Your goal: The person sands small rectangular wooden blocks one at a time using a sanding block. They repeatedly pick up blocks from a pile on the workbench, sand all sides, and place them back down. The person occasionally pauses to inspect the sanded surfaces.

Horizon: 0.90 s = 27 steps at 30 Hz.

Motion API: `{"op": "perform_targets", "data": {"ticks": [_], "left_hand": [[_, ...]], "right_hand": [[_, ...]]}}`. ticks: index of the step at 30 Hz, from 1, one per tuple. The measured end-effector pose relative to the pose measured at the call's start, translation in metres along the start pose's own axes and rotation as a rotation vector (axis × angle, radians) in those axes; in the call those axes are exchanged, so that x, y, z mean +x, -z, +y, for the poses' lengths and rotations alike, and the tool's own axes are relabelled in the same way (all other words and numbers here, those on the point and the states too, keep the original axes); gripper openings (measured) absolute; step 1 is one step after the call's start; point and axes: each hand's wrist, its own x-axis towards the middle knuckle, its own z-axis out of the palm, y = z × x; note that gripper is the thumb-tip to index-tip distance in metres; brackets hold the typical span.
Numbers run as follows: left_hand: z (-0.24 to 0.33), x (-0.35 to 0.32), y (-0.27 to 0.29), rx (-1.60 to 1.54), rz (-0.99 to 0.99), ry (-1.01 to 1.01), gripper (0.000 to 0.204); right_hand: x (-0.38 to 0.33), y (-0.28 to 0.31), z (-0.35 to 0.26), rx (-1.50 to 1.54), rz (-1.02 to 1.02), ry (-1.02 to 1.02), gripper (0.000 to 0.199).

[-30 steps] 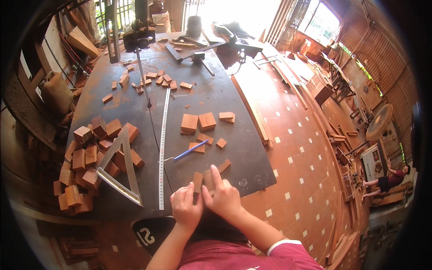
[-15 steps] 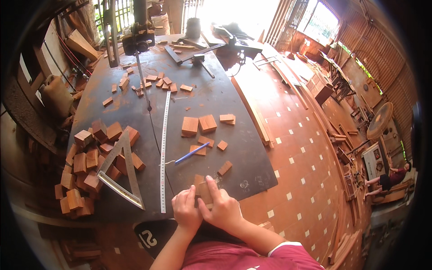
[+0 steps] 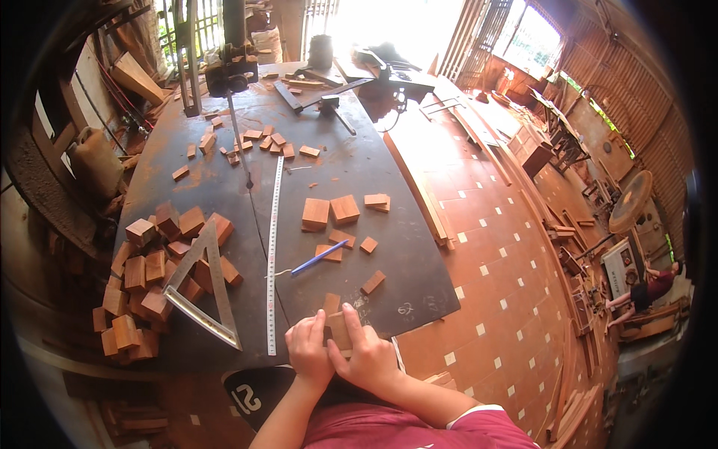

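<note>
At the near edge of the dark saw table, my left hand [image 3: 310, 349] and my right hand [image 3: 366, 353] close from both sides on a small brown wooden block [image 3: 338, 328]. Both index fingers stretch forward along it. Another small wooden block [image 3: 331, 301] touches its far side. Just beyond lie a loose block [image 3: 373, 282], a blue pen [image 3: 320, 258] across a flat wood piece, and two larger blocks, one of them a reddish cube [image 3: 345, 209]. A white measuring strip [image 3: 272, 262] runs lengthwise on the table, left of my hands.
A heap of wooden blocks [image 3: 134, 272] fills the table's left side, with a metal triangle square [image 3: 218, 280] leaning on it. The thin saw blade [image 3: 238, 135] stands upright farther back, amid scattered offcuts [image 3: 269, 138]. Another person [image 3: 655, 288] is at the far right.
My right index finger has drawn slightly back toward me, and more of the held block's top shows. Both hands stay on the block in nearly the same place.
</note>
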Motion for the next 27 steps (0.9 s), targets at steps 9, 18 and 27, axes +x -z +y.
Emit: {"op": "perform_targets", "data": {"ticks": [9,18,27], "left_hand": [[-0.005,-0.008,-0.007,0.014,0.006,0.012,0.042],[-0.001,-0.004,-0.007,0.04,0.014,0.02,0.044],[0.001,-0.004,-0.005,0.008,0.006,0.021,0.042]], "right_hand": [[-0.001,-0.002,-0.012,-0.004,-0.026,0.0,0.081],[0.028,-0.008,0.006,0.008,0.024,-0.058,0.081],[0.02,-0.006,0.002,-0.01,0.001,-0.033,0.08]]}}
